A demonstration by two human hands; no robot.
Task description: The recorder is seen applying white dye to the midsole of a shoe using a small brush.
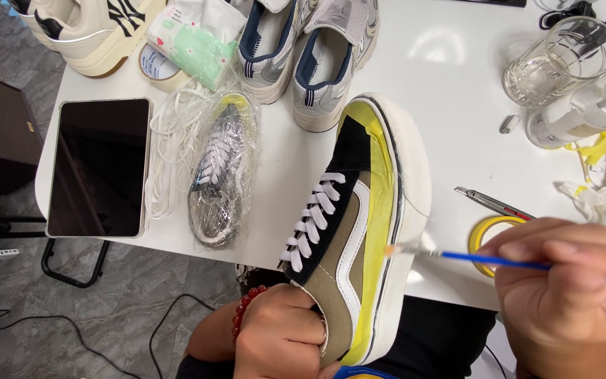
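Spanning the frame's centre, the white table (457, 91) bears 1 black-and-tan sneaker (355, 231), long axis running upper right to lower left, yellow tape masking its upper. Left hand (278, 337), lower centre, clasps its heel. Right hand (573, 288), lower right, pinches a blue paintbrush (499, 261), bristles touching the white sole.

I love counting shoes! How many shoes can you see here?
5. A cream shoe at the top left, two grey shoes at the top middle, a plastic-wrapped shoe beside the tablet, and the taped shoe in the left hand. More may lie beyond the picture's edge.
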